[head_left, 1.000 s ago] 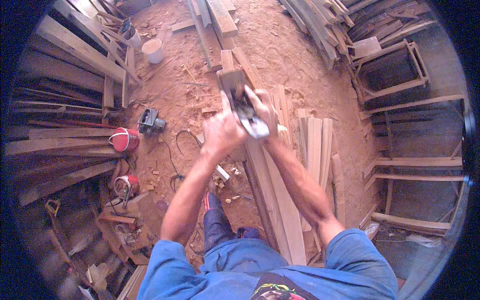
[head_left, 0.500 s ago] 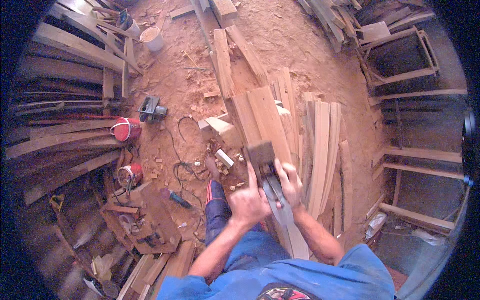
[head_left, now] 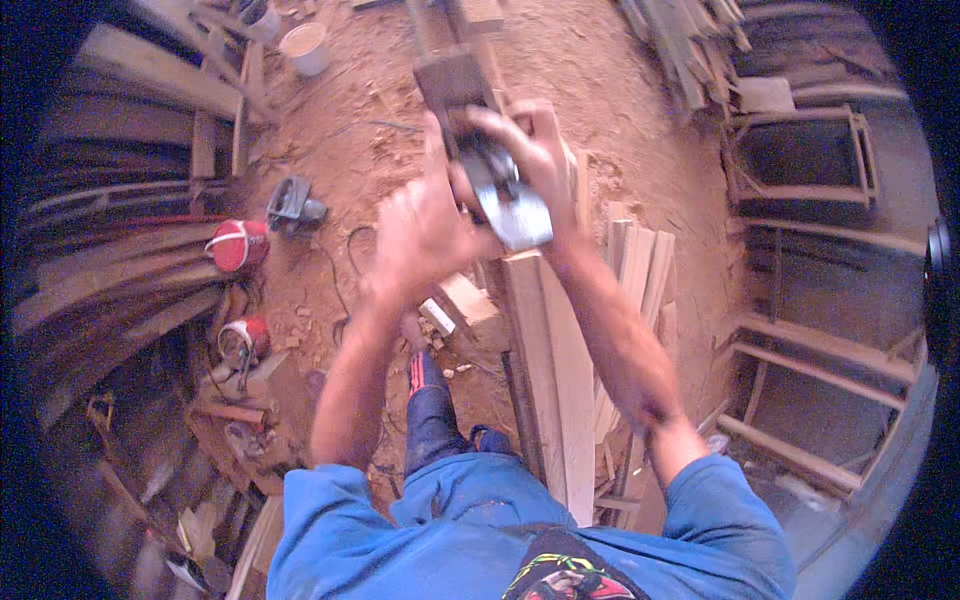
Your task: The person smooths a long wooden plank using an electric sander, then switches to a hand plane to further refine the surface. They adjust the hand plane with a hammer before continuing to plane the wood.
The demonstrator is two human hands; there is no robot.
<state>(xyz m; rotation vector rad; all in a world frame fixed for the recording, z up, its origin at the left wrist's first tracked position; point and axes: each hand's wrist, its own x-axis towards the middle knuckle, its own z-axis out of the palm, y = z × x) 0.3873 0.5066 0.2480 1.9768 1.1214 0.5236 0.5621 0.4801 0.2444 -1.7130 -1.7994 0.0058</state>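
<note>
Both my arms reach far forward over a hand plane (head_left: 462,100), which has a dark wooden body and a shiny metal iron sticking out toward me. My left hand (head_left: 425,220) wraps the plane's left side, blurred by motion. On its right side my right hand (head_left: 535,150) is closed, fingers over the top. Under and behind the plane runs a long pale board (head_left: 550,360), which extends back toward my body. Whether the sole touches the wood is hidden by my hands.
Pale boards (head_left: 645,275) lie to the right of the workpiece. An offcut block (head_left: 465,300) sits left of it near my foot. Further left are red buckets (head_left: 238,246), a grey power tool (head_left: 293,202) and stacked timber. Wooden frames (head_left: 800,155) stand at right.
Both hands have pushed the plane forward, away from my body, along the board. My arms are now stretched out and blurred.
</note>
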